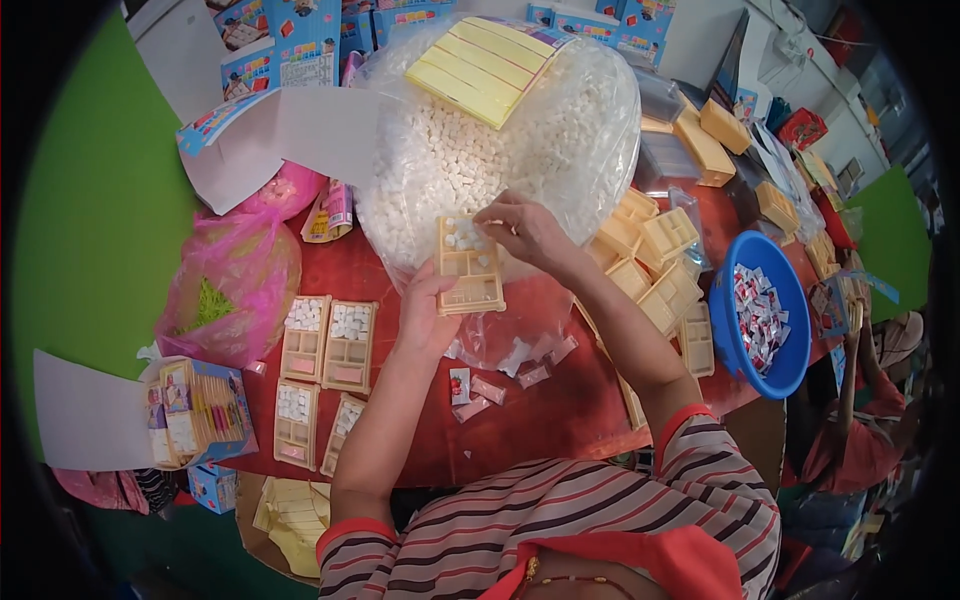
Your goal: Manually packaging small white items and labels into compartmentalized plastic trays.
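In my head view, four cream, rectangular plastic compartment trays (pixel 351 354) at left hold small white blocks (pixel 351 320), some also a pink packet (pixel 349 374): further along, I judge. The left hand (pixel 424 305) clamps a matching cream plastic tray (pixel 470 268) near a clear plastic bag (pixel 603 150) of blocks. This tray's far end holds blocks; nearer compartments, mostly bare, seem left. Whether the right hand's (pixel 527 230) bunched fingers pinch one, I can't tell.

1. Blue cartons (pixel 304 22), rear left: printed faces, one bearing a white panel (pixel 306 70) of small lines, illegible.
2. Pink-and-yellow packet (pixel 338 208): coloured print, unreadable.
3. Sachets (pixel 762 320) in blue basin (pixel 758 247): red and blue marks, too small to read.
4. Single sachet (pixel 459 386) on red table (pixel 520 425): printed, not legible.
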A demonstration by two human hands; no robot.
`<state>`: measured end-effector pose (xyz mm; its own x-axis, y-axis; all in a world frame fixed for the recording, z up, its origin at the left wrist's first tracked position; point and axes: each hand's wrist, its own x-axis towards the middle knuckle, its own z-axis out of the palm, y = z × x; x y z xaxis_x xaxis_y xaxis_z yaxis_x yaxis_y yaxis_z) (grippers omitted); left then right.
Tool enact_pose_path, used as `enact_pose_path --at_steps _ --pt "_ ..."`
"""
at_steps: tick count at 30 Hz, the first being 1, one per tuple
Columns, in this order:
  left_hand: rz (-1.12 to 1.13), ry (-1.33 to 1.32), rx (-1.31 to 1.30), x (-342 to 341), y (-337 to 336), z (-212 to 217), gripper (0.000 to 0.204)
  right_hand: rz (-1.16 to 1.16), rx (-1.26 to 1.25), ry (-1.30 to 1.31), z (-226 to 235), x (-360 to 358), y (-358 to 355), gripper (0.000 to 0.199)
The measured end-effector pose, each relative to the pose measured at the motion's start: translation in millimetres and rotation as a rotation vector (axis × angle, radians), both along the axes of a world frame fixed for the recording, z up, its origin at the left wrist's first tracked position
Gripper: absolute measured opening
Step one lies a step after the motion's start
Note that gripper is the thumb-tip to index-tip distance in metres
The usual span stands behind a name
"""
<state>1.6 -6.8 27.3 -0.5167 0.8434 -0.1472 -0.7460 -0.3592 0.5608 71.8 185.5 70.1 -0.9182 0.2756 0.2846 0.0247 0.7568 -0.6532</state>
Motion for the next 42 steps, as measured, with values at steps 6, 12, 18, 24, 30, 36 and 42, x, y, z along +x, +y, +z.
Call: enact_pose_path --at_steps 6,12,18,24,30,36,42 --pt "0.053 -0.019 0.033 43 -60 5 0.055 0.158 0.087 0.122 6 30 -55 0.021" --pt "0.135 -0.087 -0.044 84 -119 12 0.049 -0.092 0.454 0.188 -10 24 -44 0.026" --pt "0.165 -0.047 -0.106 120 -164 -1 0.055 0.239 -0.009 -0.074 7 58 -111 0.033" --pt "0.135 -0.079 -0.133 135 -181 -21 0.055 0.426 -0.644 -0.32 -41 74 -149 0.031" --pt "0.196 -0.103 -0.09 130 -184 -19 0.051 0.266 -0.852 -0.342 -65 45 -142 0.03" --pt "0.256 0.041 -0.206 142 -191 -22 0.068 0.195 -0.776 -0.158 -79 9 -120 0.032" --pt "0.171 0.086 -0.348 156 -194 -18 0.064 0.1 -0.363 -0.191 -94 -20 -116 0.03"
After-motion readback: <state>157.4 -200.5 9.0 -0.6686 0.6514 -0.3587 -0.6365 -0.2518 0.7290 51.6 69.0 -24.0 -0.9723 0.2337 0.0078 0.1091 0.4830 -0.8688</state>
